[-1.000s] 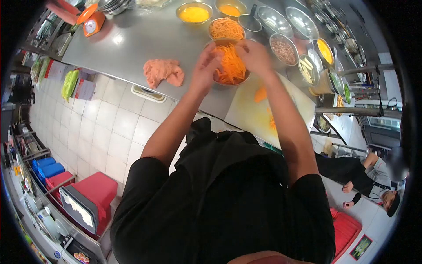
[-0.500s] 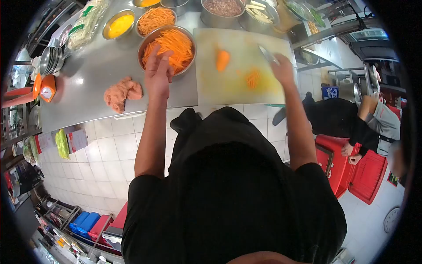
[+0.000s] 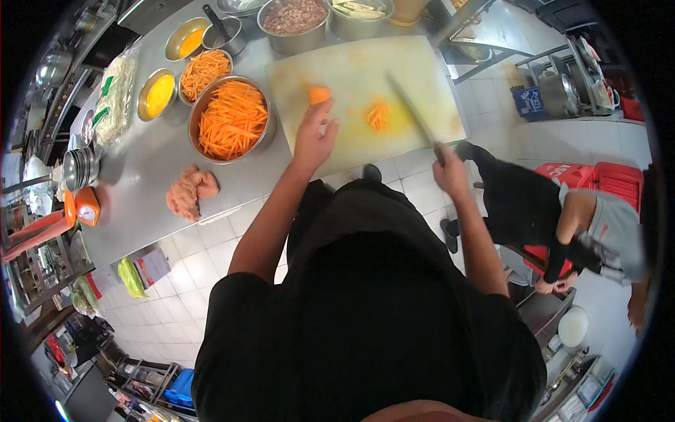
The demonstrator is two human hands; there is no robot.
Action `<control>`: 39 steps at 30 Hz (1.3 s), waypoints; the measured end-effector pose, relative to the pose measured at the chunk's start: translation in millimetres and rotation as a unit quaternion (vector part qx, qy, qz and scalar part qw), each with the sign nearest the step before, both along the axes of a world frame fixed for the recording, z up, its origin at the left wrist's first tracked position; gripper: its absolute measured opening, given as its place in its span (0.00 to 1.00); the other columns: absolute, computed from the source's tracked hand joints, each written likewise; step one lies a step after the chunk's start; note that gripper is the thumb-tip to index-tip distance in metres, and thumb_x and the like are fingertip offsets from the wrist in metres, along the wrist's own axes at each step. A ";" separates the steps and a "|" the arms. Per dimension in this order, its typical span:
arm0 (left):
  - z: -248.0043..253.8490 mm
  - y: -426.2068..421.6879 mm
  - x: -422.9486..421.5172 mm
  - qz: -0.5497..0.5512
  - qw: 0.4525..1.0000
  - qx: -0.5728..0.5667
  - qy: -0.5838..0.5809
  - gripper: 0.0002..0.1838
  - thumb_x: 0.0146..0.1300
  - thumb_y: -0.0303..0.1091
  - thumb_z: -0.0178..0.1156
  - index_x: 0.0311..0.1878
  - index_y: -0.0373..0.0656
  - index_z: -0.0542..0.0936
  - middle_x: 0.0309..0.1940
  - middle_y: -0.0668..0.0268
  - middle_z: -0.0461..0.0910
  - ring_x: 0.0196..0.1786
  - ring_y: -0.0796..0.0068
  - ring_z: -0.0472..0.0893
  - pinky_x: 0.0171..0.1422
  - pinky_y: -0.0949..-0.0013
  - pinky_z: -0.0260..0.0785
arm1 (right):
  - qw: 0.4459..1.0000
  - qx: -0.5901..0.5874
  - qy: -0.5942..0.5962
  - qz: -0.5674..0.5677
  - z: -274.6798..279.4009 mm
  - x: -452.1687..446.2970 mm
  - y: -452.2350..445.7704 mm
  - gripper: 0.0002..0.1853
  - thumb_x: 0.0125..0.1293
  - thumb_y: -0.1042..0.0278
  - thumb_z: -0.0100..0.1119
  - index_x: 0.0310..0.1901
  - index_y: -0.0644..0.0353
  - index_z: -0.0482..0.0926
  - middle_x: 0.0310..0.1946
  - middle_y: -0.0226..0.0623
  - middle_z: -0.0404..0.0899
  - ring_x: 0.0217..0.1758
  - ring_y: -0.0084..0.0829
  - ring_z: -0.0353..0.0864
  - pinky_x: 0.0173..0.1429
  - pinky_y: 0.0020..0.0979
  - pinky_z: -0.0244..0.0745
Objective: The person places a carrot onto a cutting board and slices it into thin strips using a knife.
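Observation:
My left hand (image 3: pixel 315 137) is over the near left part of the cutting board (image 3: pixel 348 60), its fingertips at the near end of an orange carrot piece (image 3: pixel 319 93). The fingers look loose and apart, not wrapped round it. In my right hand (image 3: pixel 450 172) is the handle of a kitchen knife (image 3: pixel 413 109), with its long blade slanting over the right side of the board. A small heap of carrot shreds (image 3: pixel 378 114) lies between the carrot piece and the blade. Left of the board stands a metal bowl (image 3: pixel 193 137) full of carrot strips.
Behind are a smaller carrot bowl (image 3: pixel 205 74), a bowl of yellow liquid (image 3: pixel 158 95) and a pot of minced meat (image 3: pixel 294 17). Raw meat (image 3: pixel 191 193) lies near the counter's front edge. A co-worker (image 3: pixel 605 232) bends at the right by a red cooler (image 3: pixel 619 179).
My left hand has gone from above the carrot bowl to the carrot piece. My right hand has drawn the knife back toward me. The view has turned, and the co-worker has shifted.

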State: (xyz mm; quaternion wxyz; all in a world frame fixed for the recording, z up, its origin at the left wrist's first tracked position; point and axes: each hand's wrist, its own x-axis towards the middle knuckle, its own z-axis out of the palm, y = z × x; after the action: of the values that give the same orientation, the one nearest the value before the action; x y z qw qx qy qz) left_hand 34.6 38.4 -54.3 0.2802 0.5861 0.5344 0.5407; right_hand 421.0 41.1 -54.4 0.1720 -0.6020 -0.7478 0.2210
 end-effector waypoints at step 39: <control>-58.4 57.1 80.3 0.061 0.995 0.022 0.070 0.11 0.66 0.27 0.63 0.50 0.37 0.84 0.64 0.49 0.77 0.68 0.45 0.76 0.72 0.53 0.71 | 0.832 -0.295 0.467 -0.054 2.9 -188.2 -73.4 0.35 0.83 0.72 0.43 0.86 0.49 0.43 0.25 0.32 0.73 0.20 0.21 0.70 0.23 0.26 0.72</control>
State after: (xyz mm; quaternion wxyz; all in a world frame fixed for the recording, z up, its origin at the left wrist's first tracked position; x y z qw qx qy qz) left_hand 115.0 95.6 -112.6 0.1957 0.5951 0.5757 0.5255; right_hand 232.8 -32.4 -51.5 0.3265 -0.4892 -0.4438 0.6761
